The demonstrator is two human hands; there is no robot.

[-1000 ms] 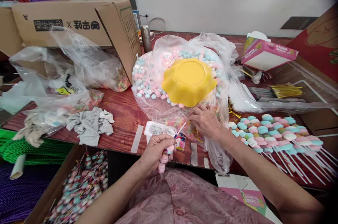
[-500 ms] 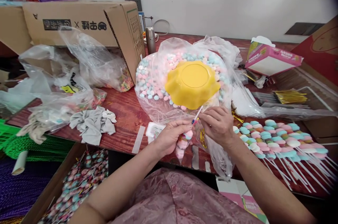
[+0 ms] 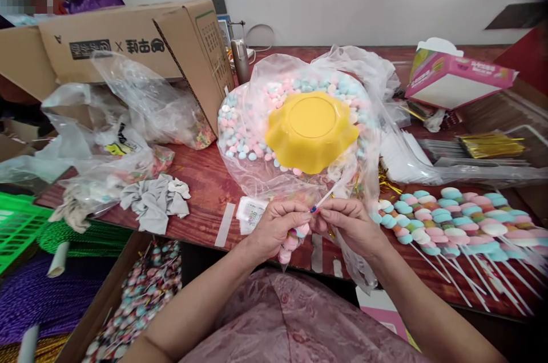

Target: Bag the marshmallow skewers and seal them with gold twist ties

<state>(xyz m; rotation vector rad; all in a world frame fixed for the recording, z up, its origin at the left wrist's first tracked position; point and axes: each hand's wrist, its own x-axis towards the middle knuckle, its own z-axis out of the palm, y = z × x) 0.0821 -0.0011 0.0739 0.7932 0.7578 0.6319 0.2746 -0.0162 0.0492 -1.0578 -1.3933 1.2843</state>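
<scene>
My left hand (image 3: pixel 280 222) is closed round a wrapped marshmallow skewer (image 3: pixel 288 250), whose pink and white pieces hang below the fingers. Its white stick (image 3: pixel 330 190) points up and to the right. My right hand (image 3: pixel 349 225) pinches at the neck of the wrapper, fingertips meeting those of the left. A small blue and red bit shows there; what it is I cannot make out. Behind the hands, a yellow wavy-edged bowl (image 3: pixel 311 130) lies upside down on a clear bag of pink, blue and white marshmallows (image 3: pixel 240 133).
Several marshmallow skewers (image 3: pixel 466 220) lie at the right, near gold twist ties (image 3: pixel 492 146) and a pink carton (image 3: pixel 460 79). A cardboard box (image 3: pixel 128 37), plastic bags (image 3: pixel 145 100) and grey cloth (image 3: pixel 154 203) occupy the left. Below is a box of finished skewers (image 3: pixel 137 300).
My right hand has come down and in, its fingertips now against the left hand's at the wrapper neck. The skewer has dropped slightly. The view has shifted a little.
</scene>
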